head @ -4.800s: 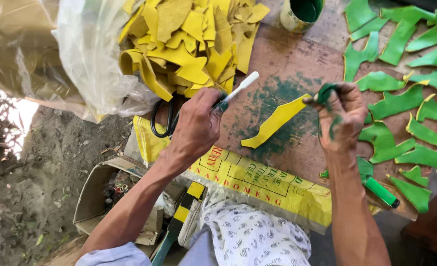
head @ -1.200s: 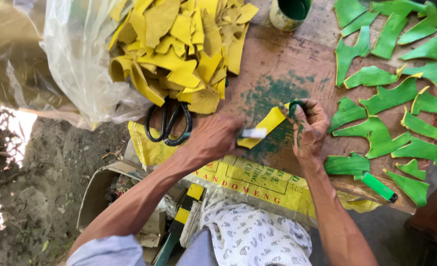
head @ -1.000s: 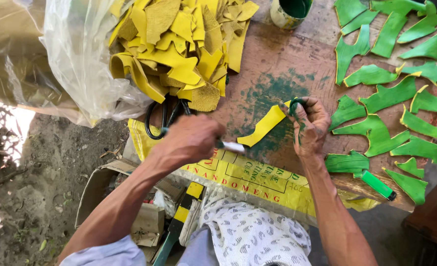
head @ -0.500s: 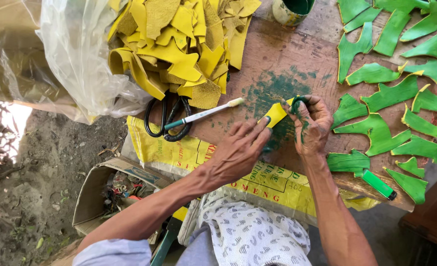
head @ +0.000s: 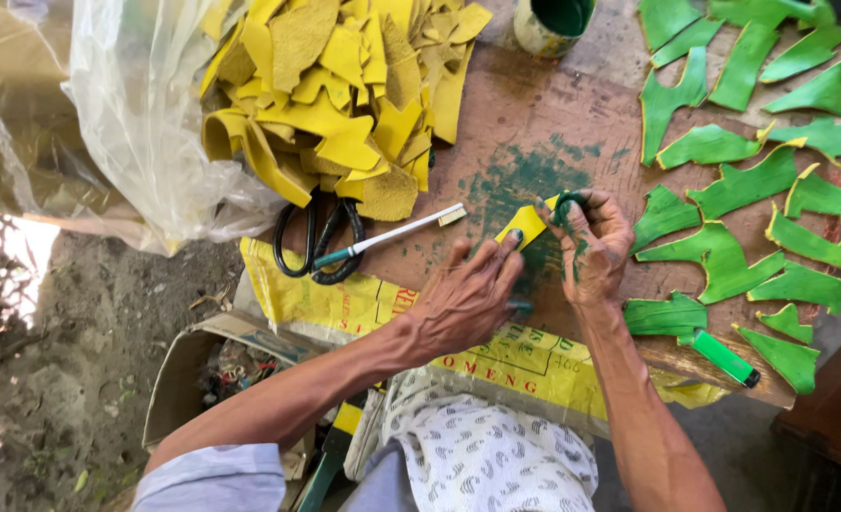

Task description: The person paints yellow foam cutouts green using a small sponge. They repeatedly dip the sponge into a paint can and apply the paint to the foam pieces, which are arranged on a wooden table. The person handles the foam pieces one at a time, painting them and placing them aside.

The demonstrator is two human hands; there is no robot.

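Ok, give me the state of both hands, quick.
Left hand: open, fingers on the yellow strip.
Right hand: closed, pinching that strip's end.

A single head-worn camera looks steeply down from above the person's lap onto the worktop, close enough that both forearms fill the lower frame. It faces forward across the board: the yellow scrap pile lies beyond the worktop's green stain, the green pieces to its right, bare ground to its left. No second view exists.

Left hand flat (right hand pinching)
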